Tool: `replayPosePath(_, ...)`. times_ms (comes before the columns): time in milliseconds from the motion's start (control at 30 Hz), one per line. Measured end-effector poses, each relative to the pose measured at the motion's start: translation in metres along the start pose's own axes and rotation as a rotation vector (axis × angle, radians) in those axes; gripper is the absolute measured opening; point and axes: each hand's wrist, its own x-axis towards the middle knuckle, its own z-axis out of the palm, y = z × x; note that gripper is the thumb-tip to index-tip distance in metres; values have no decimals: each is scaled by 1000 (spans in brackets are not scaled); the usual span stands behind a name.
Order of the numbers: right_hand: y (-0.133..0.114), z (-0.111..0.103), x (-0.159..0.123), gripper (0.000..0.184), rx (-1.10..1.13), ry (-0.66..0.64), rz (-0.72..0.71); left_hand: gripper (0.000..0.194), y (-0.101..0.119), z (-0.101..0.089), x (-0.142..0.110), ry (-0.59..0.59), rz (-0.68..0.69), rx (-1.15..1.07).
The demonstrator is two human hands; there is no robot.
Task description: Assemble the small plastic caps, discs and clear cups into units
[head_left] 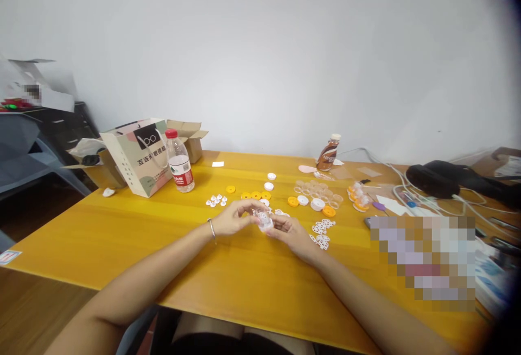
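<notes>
Between my two hands, above the middle of the table, is a small clear plastic piece with a white round base [265,223]. My left hand [235,218] grips it from the left and top with thumb and fingers. From the right, the fingers of my right hand [290,231] close on its base. Just beyond lie yellow round discs [256,196] and white round discs [269,186]. Small white pegs [216,201] lie to the left. White openwork pieces [323,227] and several clear plastic cups [319,189] are on the right.
On the left of the yellow table [122,235] stand a water bottle [182,168], a paper bag [142,165] and a cardboard box [191,132]. A brown drink bottle [329,154] stands at the back. Assembled orange-and-white pieces [358,197], cables [401,181] and a blurred-out area are at right.
</notes>
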Motion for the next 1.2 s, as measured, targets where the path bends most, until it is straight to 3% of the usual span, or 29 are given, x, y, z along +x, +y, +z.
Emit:
replayPosePath(100, -1, 1, 0, 28, 49, -53, 20, 28, 6, -9, -1, -151, -8, -30)
replayPosePath(267, -6, 2, 0, 29, 42, -1, 35, 29, 12, -11, -1, -95, 43, 120)
replayPosePath(467, -6, 2, -1, 21, 173, -44, 95, 38, 22, -17, -2, -242, -32, -116)
replayPosePath(567, -4, 2, -1, 24, 206, -33, 104, 40, 19, -15, -2, -109, -86, -24)
replayPosePath(667, -4, 1, -2, 24, 39, -41, 63, 31, 10, -8, -2, 54, -158, 103)
replayPosePath(767, -7, 0, -4, 24, -200, -22, -21, 32, 7, -5, -2, 9, -200, 146)
replayPosePath(867, -8, -1, -5, 24, -262, -53, -58, 28, 11, -6, -1, -52, -136, 218)
replayPosePath(967, -6, -2, -4, 26, -131, -118, -18, 22, 17, -8, -1, -83, -20, 295)
replayPosePath(1200, -3, -3, -2, 26, 49, -118, 20, 28, 19, -12, -1, -154, 24, 97)
